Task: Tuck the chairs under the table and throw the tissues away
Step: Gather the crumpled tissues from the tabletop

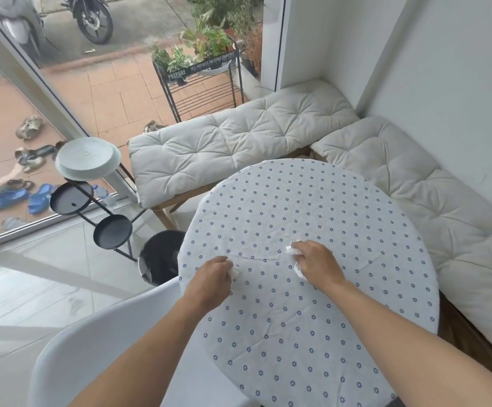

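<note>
A round table (327,207) with a white cloth dotted with small blue flowers fills the middle of the view. My left hand (211,279) rests on it near the left edge, closed on a crumpled white tissue (234,271). My right hand (318,261) lies a little to the right, closed on another white tissue (292,250) that sticks out on both sides of the fingers. A white moulded chair (92,342) stands at the table's near left, its back toward me. A black bin (159,254) sits on the floor just left of the table.
Cushioned benches (224,142) line the far side and the right wall (415,195). A black tiered stand (71,198) carrying a pale green tray stands left of the bin by the glass door. Outside are a plant rack (197,71), shoes and motorbikes.
</note>
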`<state>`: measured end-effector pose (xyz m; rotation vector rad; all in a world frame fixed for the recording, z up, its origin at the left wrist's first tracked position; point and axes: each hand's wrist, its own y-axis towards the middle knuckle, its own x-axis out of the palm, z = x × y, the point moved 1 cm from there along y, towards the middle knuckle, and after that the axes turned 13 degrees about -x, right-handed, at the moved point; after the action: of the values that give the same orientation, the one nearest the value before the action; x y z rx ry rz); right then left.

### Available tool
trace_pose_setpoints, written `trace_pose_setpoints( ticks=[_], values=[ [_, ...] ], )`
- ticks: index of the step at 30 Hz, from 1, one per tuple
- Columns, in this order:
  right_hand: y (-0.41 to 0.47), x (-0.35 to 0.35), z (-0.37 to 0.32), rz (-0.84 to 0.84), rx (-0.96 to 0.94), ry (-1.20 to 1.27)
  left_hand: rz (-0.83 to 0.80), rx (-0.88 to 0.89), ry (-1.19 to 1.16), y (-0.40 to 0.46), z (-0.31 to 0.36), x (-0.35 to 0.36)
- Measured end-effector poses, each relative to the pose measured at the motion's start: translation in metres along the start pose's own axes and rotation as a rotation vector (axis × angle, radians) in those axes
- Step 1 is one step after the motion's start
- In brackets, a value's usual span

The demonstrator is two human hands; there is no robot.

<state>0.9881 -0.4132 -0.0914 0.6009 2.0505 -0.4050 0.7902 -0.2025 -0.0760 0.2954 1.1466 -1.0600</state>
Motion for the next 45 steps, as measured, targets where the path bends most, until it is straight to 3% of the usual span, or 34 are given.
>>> trace_pose_setpoints(
  ticks=[7, 16, 23, 30, 37, 45],
  values=[
    [0.036, 0.036, -0.101, 0.068, -0.034, 0.221, 0.091, 0.026, -0.087, 0.015, -0.061, -0.069],
    [0.118, 0.103, -0.249, 0.173, -0.098, 0.222, 0.118, 0.059, -0.161, 0.039, -0.197, -0.161],
    [0.174, 0.173, -0.308, 0.150, -0.117, 0.218, 0.083, 0.079, -0.177, 0.067, -0.295, -0.183],
    [0.233, 0.280, -0.308, -0.014, -0.199, -0.029, 0.040, 0.055, -0.064, 0.130, -0.384, -0.123],
    [0.269, 0.398, -0.269, -0.235, -0.219, -0.295, -0.126, -0.008, 0.285, 0.196, -0.446, -0.017],
    [0.308, 0.509, -0.209, -0.329, -0.151, -0.424, -0.242, 0.026, 0.419, 0.250, -0.488, 0.104]
  ],
)
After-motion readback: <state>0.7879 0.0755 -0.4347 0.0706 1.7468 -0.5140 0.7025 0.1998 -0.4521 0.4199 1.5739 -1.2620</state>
